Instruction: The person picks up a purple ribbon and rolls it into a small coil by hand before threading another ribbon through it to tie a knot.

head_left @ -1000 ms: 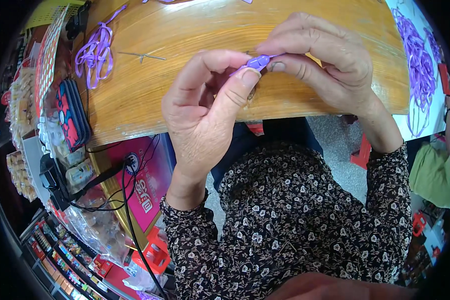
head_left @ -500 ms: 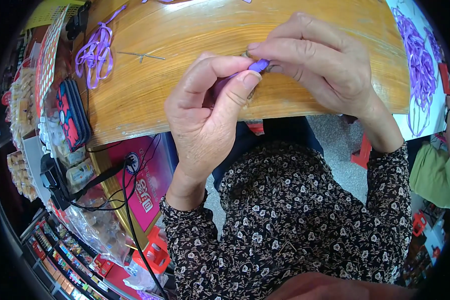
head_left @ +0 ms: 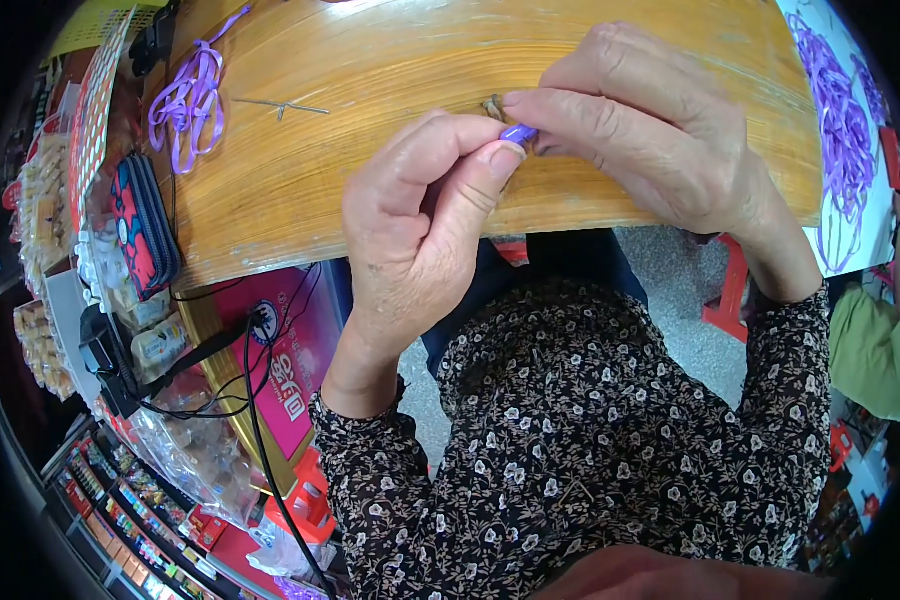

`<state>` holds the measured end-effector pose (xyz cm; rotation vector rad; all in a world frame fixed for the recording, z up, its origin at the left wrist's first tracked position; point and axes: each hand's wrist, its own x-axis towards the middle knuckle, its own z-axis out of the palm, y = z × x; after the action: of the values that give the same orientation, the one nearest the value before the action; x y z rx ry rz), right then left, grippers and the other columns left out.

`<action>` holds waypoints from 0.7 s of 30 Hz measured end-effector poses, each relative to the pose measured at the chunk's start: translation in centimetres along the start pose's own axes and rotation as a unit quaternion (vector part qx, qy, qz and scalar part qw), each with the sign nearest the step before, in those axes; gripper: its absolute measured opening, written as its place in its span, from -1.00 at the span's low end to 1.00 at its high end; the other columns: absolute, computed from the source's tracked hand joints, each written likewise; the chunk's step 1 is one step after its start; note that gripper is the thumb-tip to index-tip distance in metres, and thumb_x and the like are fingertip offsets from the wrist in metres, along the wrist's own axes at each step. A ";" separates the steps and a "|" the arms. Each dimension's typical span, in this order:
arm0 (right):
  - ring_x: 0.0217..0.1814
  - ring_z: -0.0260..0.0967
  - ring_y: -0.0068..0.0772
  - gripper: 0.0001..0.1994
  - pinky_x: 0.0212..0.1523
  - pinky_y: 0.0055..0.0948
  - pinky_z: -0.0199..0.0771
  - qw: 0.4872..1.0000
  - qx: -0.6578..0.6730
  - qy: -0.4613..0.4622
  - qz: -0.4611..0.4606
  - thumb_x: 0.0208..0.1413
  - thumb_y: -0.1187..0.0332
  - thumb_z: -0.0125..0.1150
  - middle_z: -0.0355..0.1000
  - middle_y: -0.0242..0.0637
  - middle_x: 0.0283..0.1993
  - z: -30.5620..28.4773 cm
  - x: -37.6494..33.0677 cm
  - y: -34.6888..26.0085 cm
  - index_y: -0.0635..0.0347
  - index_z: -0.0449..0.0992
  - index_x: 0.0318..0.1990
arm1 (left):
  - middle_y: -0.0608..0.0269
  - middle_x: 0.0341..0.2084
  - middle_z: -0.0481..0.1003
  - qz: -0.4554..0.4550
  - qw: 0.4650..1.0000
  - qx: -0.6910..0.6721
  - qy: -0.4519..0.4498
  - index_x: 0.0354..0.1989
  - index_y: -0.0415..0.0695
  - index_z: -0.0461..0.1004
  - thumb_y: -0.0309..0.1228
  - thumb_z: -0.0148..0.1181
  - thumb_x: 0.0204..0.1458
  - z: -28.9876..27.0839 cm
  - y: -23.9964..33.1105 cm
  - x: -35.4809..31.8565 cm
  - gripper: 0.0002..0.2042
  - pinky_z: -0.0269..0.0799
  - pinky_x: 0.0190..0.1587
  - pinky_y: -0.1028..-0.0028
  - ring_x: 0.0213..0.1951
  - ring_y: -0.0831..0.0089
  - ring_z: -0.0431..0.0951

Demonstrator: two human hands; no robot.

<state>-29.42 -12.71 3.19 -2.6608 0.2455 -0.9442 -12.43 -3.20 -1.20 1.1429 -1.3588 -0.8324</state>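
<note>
My left hand (head_left: 410, 205) is closed, its thumb and forefinger pinching a small folded piece of purple ribbon (head_left: 519, 133) just above the table's near edge. The rest of the ribbon is hidden inside that hand. At the ribbon's right end, my right hand (head_left: 660, 125) has its fingers bent and closed in on it. Its forefinger reaches out over the ribbon, while the thumb tip is mostly hidden underneath. Behind the fingertips, a small brownish spot or object (head_left: 492, 107) shows on the wood; I cannot tell which.
Loose purple ribbon (head_left: 188, 105) lies on the wooden table (head_left: 300, 190) at left, near a thin metal pin-like piece (head_left: 282, 107). A zipped pouch (head_left: 147, 228) sits at the left edge beside black cables (head_left: 255, 420). More purple ribbon (head_left: 838, 130) is heaped on a white surface at right.
Both hands have shifted slightly to the right, the ribbon between them. My right hand's fingers have changed angle a little, and less purple shows inside my left palm.
</note>
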 end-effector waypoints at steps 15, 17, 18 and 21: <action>-0.54 0.27 -0.30 -0.87 -0.54 -0.44 0.20 0.983 0.138 -0.085 0.084 -0.12 0.44 0.22 0.32 -0.23 -0.54 -0.4 -0.8 -0.2 0.31 0.44 -0.44 | 0.31 -0.76 0.15 0.314 0.903 0.292 0.034 -0.41 -0.27 0.48 -0.56 0.23 -0.23 0.8 -1.1 0.1 -0.84 0.07 -0.73 0.49 -0.76 0.48 0.20; -0.54 0.27 -0.33 -0.88 -0.53 -0.47 0.19 0.973 0.176 -0.088 0.116 -0.08 0.44 0.21 0.31 -0.25 -0.55 -0.3 -0.9 -0.2 0.32 0.43 -0.44 | 0.35 -0.76 0.11 0.350 0.879 0.321 0.045 -0.43 -0.27 0.48 -0.54 0.24 -0.26 0.8 -1.2 0.2 -0.83 0.05 -0.74 0.52 -0.76 0.52 0.20; -0.54 0.25 -0.41 -0.89 -0.51 -0.52 0.18 0.952 0.235 -0.095 0.169 -0.05 0.44 0.18 0.31 -0.30 -0.56 -0.1 -0.9 -0.3 0.31 0.43 -0.45 | 0.35 -0.76 0.11 0.349 0.879 0.321 0.045 -0.43 -0.27 0.48 -0.54 0.24 -0.26 0.8 -1.4 0.3 -0.83 0.05 -0.74 0.52 -0.76 0.52 0.20; -0.54 0.22 -0.58 -0.88 -0.49 -0.61 0.16 0.852 0.394 -0.118 0.324 0.01 0.43 0.14 0.31 -0.39 -0.57 0.2 -1.3 -0.5 0.31 0.43 -0.47 | 0.37 -0.75 0.11 0.382 0.858 0.341 0.049 -0.43 -0.25 0.48 -0.52 0.23 -0.26 0.7 -1.7 0.3 -0.83 0.05 -0.74 0.54 -0.75 0.54 0.20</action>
<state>-30.27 -11.87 2.49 -1.7098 0.5195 -0.3568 -12.86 -4.06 -2.79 0.9827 -1.8870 0.3177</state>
